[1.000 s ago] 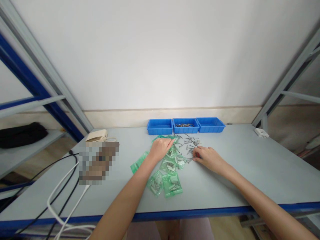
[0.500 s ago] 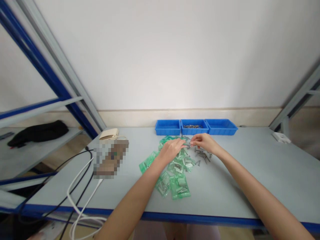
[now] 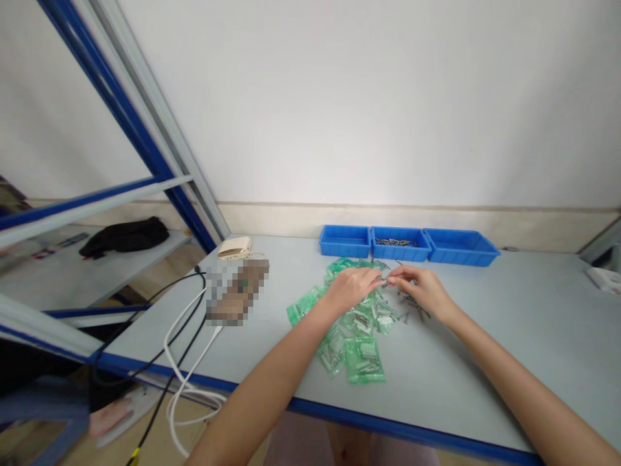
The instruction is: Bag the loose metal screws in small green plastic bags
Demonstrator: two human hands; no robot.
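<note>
My left hand (image 3: pixel 353 288) hovers over a heap of green plastic bags (image 3: pixel 365 367), its fingers drawn together. Against its fingertips come the thumb and fingers of my right hand (image 3: pixel 425 291). A small metal screw (image 3: pixel 385 282) shows between the two sets of fingertips, partly hidden by them. Loose screws (image 3: pixel 421 312) lie under and beside my right hand. More screws and pale plastic pieces show through the clear green bags. Behind the hands, the middle blue bin (image 3: pixel 402 254) contains several screws.
A left blue bin (image 3: pixel 344 250) and a right blue bin (image 3: pixel 463 259) flank the middle one along the wall. At left are a cream-coloured box (image 3: pixel 235 247), a blurred-out object (image 3: pixel 240 294) and white cables (image 3: pixel 182 375). A white item (image 3: pixel 604 279) lies far right.
The view has swung left, so the table's things sit further right. My right hand's fingertips have closed in on my left hand's, with the screw between them.
</note>
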